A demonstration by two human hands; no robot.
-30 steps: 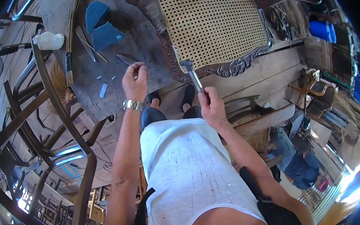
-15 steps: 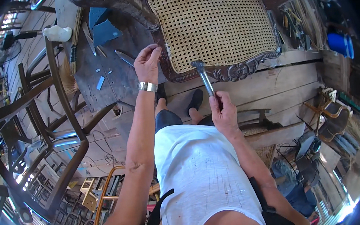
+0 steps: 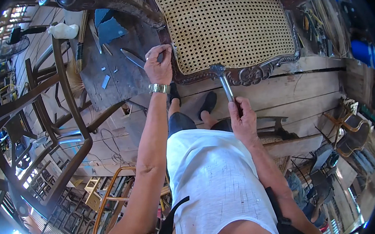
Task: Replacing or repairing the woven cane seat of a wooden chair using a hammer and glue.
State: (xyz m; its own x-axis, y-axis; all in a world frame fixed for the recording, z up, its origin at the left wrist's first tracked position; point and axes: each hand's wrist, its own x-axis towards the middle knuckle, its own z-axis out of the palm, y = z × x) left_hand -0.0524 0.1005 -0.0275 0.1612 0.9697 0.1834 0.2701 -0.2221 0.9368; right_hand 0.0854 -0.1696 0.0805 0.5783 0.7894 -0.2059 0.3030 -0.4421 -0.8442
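Note:
A carved dark wooden chair frame point(image 3: 255, 76) surrounds a woven cane panel point(image 3: 228, 24) in front of me. My left hand point(image 3: 160, 67), with a metal watch on its wrist, rests by the left edge of this frame. Its thumb and fingers are pinched together; anything between them is too small to make out. In my right hand point(image 3: 244, 120) is a hammer point(image 3: 226, 87), gripped low on its handle. The hammer's head lies over the near edge of the frame, where the cane meets the carving.
Left of the chair, a dark worktop point(image 3: 100, 86) carries a pointed blade-like tool point(image 3: 132, 58), blue-grey sheet pieces point(image 3: 112, 31), a brush point(image 3: 80, 55) and a white bottle point(image 3: 64, 31). An unfinished wooden chair frame point(image 3: 66, 87) stands at left. Cane strands point(image 3: 322, 20) lie at far right.
The hammer's head has shifted slightly right and toward me, from over the cane to the frame's near edge. My left hand stays pinched by the frame's left side. The whole view has shifted a little.

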